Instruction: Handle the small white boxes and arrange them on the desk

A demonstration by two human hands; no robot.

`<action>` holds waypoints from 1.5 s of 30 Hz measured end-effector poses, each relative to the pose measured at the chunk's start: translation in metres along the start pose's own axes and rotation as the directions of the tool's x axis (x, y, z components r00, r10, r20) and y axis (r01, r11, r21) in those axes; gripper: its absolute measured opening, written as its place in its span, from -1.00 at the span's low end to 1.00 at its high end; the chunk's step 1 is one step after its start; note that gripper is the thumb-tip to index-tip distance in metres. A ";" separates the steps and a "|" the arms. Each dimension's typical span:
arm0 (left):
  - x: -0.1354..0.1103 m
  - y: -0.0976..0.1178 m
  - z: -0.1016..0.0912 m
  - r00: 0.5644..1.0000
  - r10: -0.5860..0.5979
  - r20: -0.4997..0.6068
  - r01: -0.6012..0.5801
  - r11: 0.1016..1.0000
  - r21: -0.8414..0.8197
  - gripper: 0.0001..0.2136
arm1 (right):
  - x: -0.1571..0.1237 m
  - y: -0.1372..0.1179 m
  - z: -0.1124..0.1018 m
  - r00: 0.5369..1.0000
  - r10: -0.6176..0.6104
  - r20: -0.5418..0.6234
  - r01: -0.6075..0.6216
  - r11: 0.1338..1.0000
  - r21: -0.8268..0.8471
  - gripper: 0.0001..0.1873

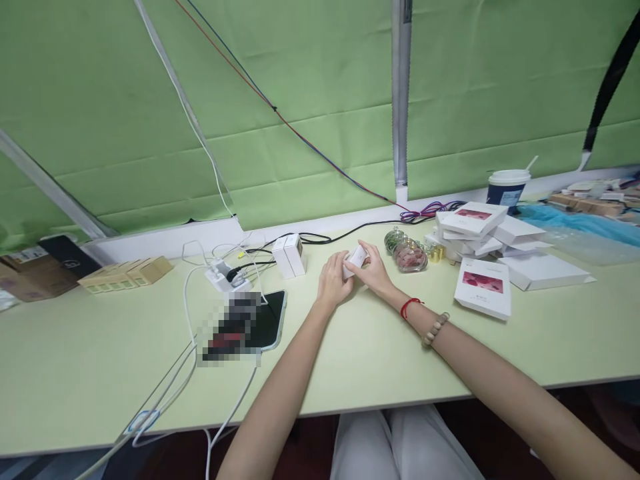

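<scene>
My left hand (333,280) and my right hand (374,270) meet over the pale green table (100,373), both closed around a small white box (356,257) held between them. The right wrist wears a red string and a bead bracelet. Just right of my hands lie clear glass bottles with pink contents (410,255) and small gold caps (437,252). Left of my hands stand two small white boxes (289,255) side by side.
A stack of white flat boxes with pink pictures (483,230) lies at the right, one apart (484,287). A paper cup with straw (507,188) stands behind. A phone (250,320), power strip (223,277) and white cables lie left; tan cartons (125,273) further left.
</scene>
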State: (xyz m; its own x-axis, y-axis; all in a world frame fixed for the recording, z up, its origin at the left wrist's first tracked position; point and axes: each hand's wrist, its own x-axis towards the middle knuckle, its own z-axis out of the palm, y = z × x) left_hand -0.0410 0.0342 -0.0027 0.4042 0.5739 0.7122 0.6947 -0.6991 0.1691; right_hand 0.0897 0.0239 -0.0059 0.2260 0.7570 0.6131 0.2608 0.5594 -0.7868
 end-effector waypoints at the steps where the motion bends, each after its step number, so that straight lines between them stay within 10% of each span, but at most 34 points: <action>1: 0.000 0.000 0.001 1.000 -0.022 0.003 0.022 1.000 0.016 -0.49 | 0.000 0.000 0.000 1.000 0.000 -0.007 0.000 1.000 -0.007 -0.28; 15: 0.002 0.002 -0.001 0.912 -0.411 0.002 0.410 0.910 0.064 -0.48 | -0.004 -0.009 -0.001 0.989 0.144 -0.019 -0.142 0.987 0.080 -0.36; 26: 0.001 0.000 -0.005 0.951 -0.308 -0.040 0.310 0.948 0.068 -0.46 | -0.004 -0.008 -0.002 0.979 0.179 0.100 -0.183 0.983 0.029 -0.74; 45: 0.000 0.005 -0.007 0.989 -0.125 -0.074 0.136 0.976 0.168 -0.67 | -0.006 -0.010 -0.005 0.972 0.169 0.165 -0.100 0.927 -0.361 -0.50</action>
State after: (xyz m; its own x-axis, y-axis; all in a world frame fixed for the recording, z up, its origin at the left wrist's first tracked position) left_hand -0.0414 0.0282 0.0029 0.2686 0.6236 0.7342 0.8334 -0.5326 0.1475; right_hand 0.0908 0.0118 -0.0016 0.1088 0.8858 0.4510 0.5581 0.3211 -0.7651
